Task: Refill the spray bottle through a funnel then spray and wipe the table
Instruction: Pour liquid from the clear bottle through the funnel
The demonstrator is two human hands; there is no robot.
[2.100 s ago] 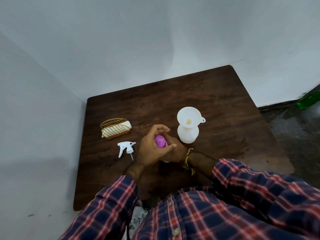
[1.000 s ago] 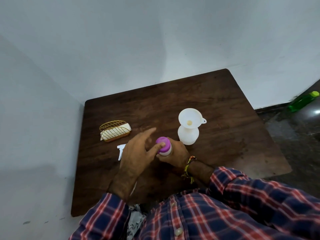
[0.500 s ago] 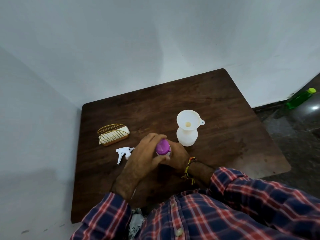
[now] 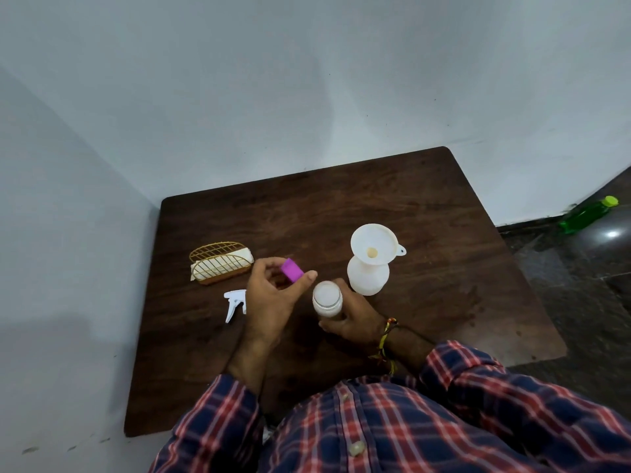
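A white spray bottle (image 4: 368, 277) stands on the dark wooden table (image 4: 426, 206) with a white funnel (image 4: 374, 244) seated in its neck. Its white trigger head (image 4: 235, 302) lies loose on the table to the left. My right hand (image 4: 355, 317) grips a small white refill bottle (image 4: 326, 299), upright and uncapped, just left of the spray bottle. My left hand (image 4: 273, 298) holds the purple cap (image 4: 291, 269) between thumb and fingers, lifted off to the left of that bottle.
A gold wire holder with a folded white cloth (image 4: 220, 262) sits at the table's left. White walls close off the back and left. A green bottle (image 4: 587, 215) lies on the dark floor beyond the right edge.
The purple cap has come off the small bottle; my left hand has carried it up and to the left. My right hand still holds the bottle in place.
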